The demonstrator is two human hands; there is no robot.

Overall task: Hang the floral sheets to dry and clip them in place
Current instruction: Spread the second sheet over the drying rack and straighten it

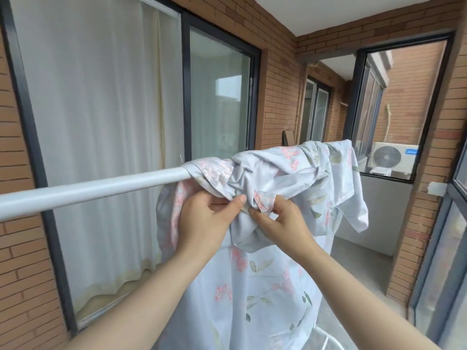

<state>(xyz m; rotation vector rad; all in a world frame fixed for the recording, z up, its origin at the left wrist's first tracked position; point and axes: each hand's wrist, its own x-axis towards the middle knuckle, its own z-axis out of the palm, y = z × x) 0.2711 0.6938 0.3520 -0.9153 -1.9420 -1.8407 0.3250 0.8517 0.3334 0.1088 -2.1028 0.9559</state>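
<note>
A pale blue floral sheet (275, 281) with pink flowers and green leaves hangs bunched over a white drying pole (93, 189) that crosses the view from lower left to upper right. Its top is crumpled along the pole and one corner droops at the right. My left hand (206, 219) pinches a fold of the sheet just under the pole. My right hand (280, 224) pinches a hemmed edge of the same sheet right beside it. No clips are in view.
A dark-framed sliding glass door (219, 102) with white curtains stands behind the pole. Brick walls (280, 79) enclose the balcony. An air-conditioner unit (393, 157) sits outside the far window. A white rack rail (326, 339) shows at the bottom.
</note>
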